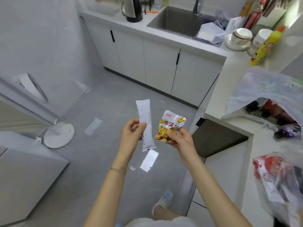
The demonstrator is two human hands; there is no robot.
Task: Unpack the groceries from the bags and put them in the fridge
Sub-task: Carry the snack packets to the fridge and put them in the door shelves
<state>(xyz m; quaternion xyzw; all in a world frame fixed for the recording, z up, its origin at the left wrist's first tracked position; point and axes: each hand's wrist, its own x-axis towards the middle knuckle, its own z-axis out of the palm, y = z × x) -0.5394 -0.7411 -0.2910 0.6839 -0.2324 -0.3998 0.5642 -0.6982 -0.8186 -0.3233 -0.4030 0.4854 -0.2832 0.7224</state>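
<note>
My left hand (132, 133) grips a long white sachet (146, 123), held upright over the grey floor. Just to its right, my right hand (179, 138) pinches the lower edge of a small white and yellow chestnut snack packet (170, 124). On the counter to the right lies an open white plastic bag (265, 90) with dark and red items showing inside. A second bag (278, 176) with red print lies nearer on the same counter. The fridge (37, 51) stands at the left, its door edge angled toward me.
A white round fan base (59, 135) rests on the floor at left beside a grey appliance (24, 177). Behind are white cabinets (147, 63), a sink (178, 20), a kettle (132, 9), stacked bowls (241, 36) and a yellow bottle (267, 45). A dark open recess (216, 138) sits under the counter.
</note>
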